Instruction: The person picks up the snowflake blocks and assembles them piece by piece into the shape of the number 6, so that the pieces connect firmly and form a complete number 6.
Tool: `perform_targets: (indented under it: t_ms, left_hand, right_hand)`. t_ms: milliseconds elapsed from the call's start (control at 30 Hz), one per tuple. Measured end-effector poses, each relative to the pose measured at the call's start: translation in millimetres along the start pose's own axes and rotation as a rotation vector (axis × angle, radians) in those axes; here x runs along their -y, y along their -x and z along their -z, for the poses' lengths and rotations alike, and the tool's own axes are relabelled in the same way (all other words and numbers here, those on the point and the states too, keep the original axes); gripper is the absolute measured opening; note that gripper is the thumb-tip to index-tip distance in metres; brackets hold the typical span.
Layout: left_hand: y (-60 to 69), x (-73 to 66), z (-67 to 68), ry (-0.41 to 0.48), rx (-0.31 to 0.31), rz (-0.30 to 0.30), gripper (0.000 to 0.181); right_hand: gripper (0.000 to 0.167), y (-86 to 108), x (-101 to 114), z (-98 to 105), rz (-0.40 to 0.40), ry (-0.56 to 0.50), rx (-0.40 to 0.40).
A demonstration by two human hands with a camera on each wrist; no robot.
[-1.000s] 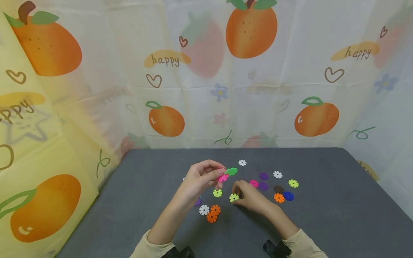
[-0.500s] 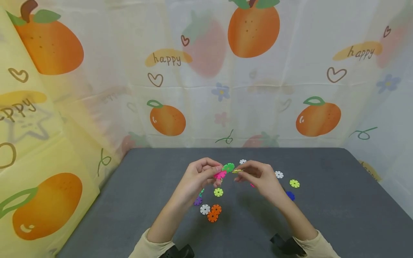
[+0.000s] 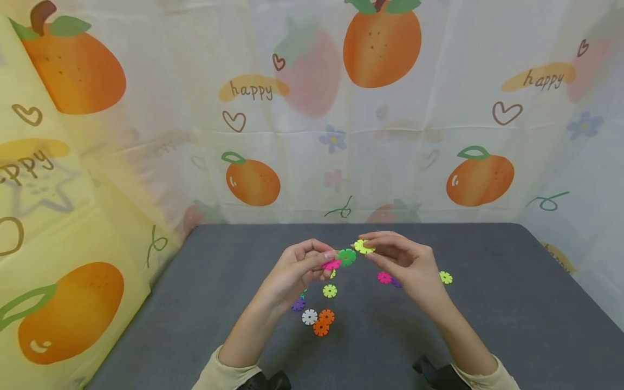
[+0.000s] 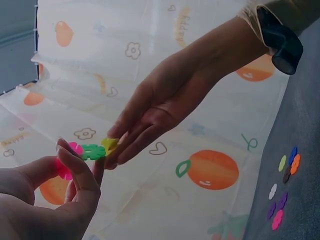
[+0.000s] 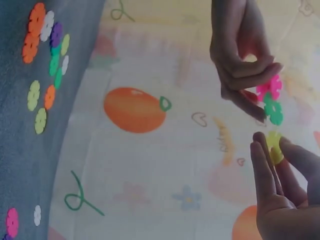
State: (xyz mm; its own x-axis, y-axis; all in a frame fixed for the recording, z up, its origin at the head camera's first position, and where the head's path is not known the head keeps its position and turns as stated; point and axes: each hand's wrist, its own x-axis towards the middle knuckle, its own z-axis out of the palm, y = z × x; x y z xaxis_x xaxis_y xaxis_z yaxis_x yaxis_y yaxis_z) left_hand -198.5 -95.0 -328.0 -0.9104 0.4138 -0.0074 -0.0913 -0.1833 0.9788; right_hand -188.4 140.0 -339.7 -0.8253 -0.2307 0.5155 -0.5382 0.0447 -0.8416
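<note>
Lifted off the grey tabletop (image 3: pixel 161 336) and turned face-on, the yellow notched disc (image 3: pixel 362 247) now hangs just beside the green disc (image 3: pixel 346 257), a thin gap between. The right hand (image 3: pixel 409 265) pinches it narrowly between thumb and fingers; the left hand (image 3: pixel 298 269) likewise pinches the pink disc (image 3: pixel 332 264) joined to the green. They look like light, stiff, smooth plastic, best held by the rim, slots left free. Loose orange discs (image 3: pixel 320 328) lie below.

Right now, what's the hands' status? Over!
Left hand pinches pink disc, green disc joined to it. Right hand pinches yellow disc, close by. Nothing visible in between.
</note>
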Motion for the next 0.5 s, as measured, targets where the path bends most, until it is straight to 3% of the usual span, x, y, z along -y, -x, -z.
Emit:
perform_targets:
  t_ms: [267,500]
  left_hand:
    - [0.0,0.8,0.2,0.040,-0.005,-0.017,0.013]
    - [0.2,2.0,0.8,0.023,-0.001,-0.033,0.012]
  right_hand:
    - [0.024,1.1,3.7,-0.1,0.000,-0.008,0.017]
    - [0.023,1.0,5.2,-0.5,0.002,-0.010,0.035]
